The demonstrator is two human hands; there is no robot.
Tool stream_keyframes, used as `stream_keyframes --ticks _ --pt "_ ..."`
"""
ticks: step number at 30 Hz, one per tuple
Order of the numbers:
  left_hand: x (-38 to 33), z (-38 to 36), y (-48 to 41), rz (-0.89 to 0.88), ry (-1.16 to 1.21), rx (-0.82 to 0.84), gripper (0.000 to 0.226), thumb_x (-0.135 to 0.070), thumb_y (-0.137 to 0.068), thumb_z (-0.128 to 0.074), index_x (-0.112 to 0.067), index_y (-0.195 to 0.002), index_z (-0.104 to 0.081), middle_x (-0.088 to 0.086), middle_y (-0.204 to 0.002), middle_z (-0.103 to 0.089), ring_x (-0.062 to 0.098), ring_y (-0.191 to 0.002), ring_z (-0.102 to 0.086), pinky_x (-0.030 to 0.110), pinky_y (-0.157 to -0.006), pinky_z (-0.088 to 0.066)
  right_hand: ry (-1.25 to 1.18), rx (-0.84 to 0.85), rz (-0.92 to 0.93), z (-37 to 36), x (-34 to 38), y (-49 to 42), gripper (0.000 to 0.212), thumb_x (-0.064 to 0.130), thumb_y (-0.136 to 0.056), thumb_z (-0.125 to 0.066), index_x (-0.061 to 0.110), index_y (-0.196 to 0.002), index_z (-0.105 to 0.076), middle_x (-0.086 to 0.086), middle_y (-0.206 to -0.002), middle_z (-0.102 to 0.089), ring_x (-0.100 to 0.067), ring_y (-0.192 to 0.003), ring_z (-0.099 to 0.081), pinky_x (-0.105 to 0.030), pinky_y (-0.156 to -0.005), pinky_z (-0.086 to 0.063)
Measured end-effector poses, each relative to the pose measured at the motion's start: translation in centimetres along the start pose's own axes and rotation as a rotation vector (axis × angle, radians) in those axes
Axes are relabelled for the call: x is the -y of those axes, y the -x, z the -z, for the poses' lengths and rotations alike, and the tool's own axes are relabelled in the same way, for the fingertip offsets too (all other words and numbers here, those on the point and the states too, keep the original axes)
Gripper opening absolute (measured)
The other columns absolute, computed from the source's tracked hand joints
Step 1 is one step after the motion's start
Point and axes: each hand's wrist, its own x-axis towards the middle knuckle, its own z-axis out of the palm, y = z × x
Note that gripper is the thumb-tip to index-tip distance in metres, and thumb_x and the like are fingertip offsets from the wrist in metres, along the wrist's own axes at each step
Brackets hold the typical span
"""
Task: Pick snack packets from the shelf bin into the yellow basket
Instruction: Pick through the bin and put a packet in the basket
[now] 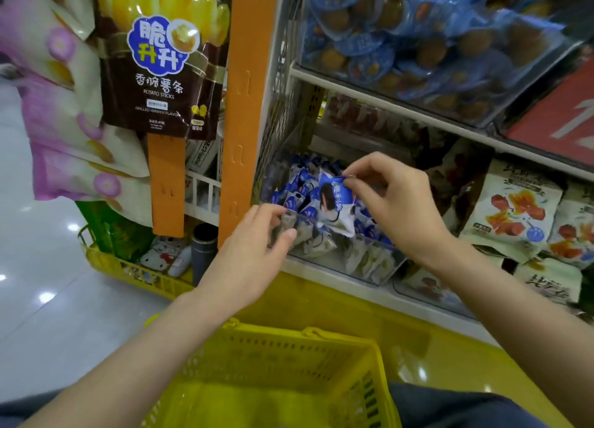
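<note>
- Two hands are up at the clear bin [340, 262] on the shelf, and we count one packet lifted. Our right hand [397, 202] pinches a blue-and-white snack packet [336, 202] by its top edge, just above the pile.
- Our left hand [254, 254] sits at the bin's near-left corner, fingers curled over the front wall. Whether it grips the rim or a packet, we cannot tell.
- The packets in the bin overlap too much for us to count.
- We count two baskets. The yellow basket [289, 353] is near, below our arms and cut off by the bottom edge. A second basket [128, 271] stands far left on the floor, half hidden behind hanging bags [154, 74].
</note>
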Motion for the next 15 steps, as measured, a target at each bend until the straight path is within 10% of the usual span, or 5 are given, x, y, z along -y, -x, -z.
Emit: stream_keyframes --ticks 7,15 --pt "-0.1 0.0 3.5 0.364 0.575 0.157 0.008 -0.010 -0.090 -0.055 -0.015 -0.096 -0.057 0.002 -0.087 -0.061 0.010 -0.077 -0.059 0.016 -0.064 -0.050 -0.628 0.185 -0.387 -4.4 1.7 5.9 0.019 -0.001 -0.087 -0.057 0.018 -0.084 -0.060 -0.005 -0.084 -0.066 -0.010 -0.074 -0.065 -0.020 -0.066 -0.056" --pt "1.5 -1.8 5.2 0.446 0.457 0.118 0.016 -0.006 -0.087 -0.059 -0.019 -0.087 -0.050 0.002 -0.079 -0.053 0.016 -0.070 -0.052 0.026 -0.062 -0.045 -0.644 0.230 -0.616 -8.6 0.8 9.1 0.009 0.013 -0.087 -0.062 0.017 -0.095 -0.063 0.004 -0.086 -0.064 -0.001 -0.070 -0.059 -0.010 -0.064 -0.048"
